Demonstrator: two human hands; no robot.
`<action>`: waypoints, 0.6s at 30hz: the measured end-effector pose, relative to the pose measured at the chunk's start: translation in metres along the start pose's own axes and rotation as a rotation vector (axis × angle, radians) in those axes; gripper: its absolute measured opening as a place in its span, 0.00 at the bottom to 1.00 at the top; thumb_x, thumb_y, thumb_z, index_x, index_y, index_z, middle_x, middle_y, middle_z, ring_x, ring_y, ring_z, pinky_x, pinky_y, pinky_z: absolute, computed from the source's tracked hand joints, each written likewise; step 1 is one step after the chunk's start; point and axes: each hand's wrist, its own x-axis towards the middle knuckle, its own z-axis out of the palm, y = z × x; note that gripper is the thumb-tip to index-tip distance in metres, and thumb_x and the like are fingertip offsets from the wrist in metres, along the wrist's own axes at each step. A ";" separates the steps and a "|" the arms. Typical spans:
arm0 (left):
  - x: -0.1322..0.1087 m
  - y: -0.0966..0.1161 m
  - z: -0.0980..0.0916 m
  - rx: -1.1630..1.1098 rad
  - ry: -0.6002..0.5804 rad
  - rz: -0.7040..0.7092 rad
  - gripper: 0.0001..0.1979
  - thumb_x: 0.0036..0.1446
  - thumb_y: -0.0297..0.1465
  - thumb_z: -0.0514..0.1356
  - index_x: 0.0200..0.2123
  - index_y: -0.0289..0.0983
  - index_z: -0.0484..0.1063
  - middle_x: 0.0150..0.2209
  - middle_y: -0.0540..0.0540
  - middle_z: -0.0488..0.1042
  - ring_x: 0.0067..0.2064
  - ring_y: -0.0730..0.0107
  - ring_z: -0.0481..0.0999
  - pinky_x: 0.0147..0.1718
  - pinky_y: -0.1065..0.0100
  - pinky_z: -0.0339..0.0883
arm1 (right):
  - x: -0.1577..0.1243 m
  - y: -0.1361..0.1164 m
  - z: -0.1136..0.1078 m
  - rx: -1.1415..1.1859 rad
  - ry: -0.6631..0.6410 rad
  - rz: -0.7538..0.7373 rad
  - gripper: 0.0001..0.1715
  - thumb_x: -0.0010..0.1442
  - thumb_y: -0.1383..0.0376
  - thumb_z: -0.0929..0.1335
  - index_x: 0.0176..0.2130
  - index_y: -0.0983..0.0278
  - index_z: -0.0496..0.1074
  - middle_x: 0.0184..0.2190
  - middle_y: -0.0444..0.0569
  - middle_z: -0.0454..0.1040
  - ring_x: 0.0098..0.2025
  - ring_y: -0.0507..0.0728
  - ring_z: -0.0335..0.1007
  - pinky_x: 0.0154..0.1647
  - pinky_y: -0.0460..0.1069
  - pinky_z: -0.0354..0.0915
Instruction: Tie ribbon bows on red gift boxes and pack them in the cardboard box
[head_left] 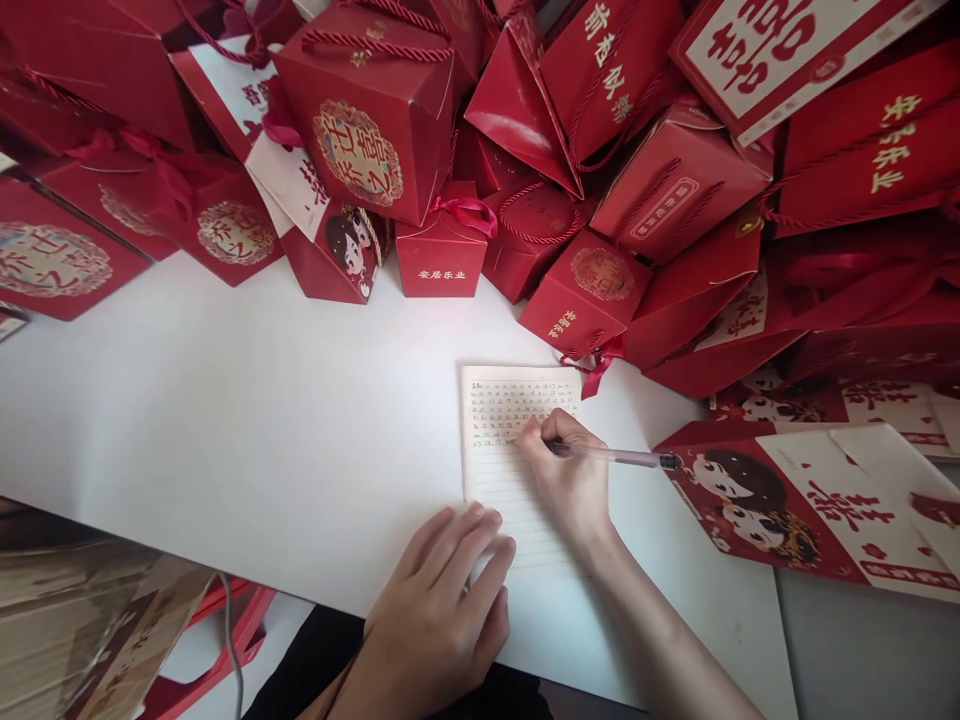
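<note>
A lined notebook (499,480) lies on the white table (285,400), its upper lines filled with small handwritten characters. My right hand (566,480) rests on the page, fingers pinched around a pen (630,457) with a clear barrel and a dark end. Its tip is hidden behind my fingers, near the lowest written line. On the page's lower left edge lies my left hand (442,600), fingers stretched out and slightly apart, holding nothing.
Many red gift boxes with rope handles crowd the back; a small red box (441,250) stands in front of them. A red and white box (810,500) lies to the right. Below the table at left are a cardboard box (120,630) and a grey cable (231,640).
</note>
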 end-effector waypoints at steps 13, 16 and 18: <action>0.001 -0.003 -0.001 0.005 0.021 0.034 0.15 0.51 0.26 0.59 0.44 0.31 0.73 0.47 0.39 0.75 0.54 0.57 0.70 0.54 0.57 0.61 | 0.008 0.002 -0.020 0.359 0.176 0.110 0.18 0.57 0.61 0.66 0.22 0.62 0.56 0.15 0.36 0.58 0.14 0.46 0.51 0.13 0.42 0.49; 0.001 -0.003 -0.001 0.008 0.035 0.042 0.15 0.50 0.26 0.60 0.44 0.31 0.74 0.46 0.39 0.75 0.53 0.57 0.70 0.53 0.58 0.62 | 0.016 0.010 -0.033 0.124 0.286 -0.048 0.11 0.56 0.58 0.68 0.30 0.62 0.64 0.21 0.39 0.64 0.18 0.47 0.59 0.18 0.44 0.57; 0.000 -0.003 0.000 0.012 0.044 0.040 0.16 0.49 0.25 0.60 0.43 0.31 0.74 0.46 0.38 0.75 0.53 0.56 0.70 0.53 0.57 0.63 | 0.021 0.019 -0.042 -0.134 0.273 -0.222 0.09 0.55 0.60 0.69 0.34 0.62 0.67 0.27 0.43 0.68 0.27 0.51 0.66 0.26 0.46 0.63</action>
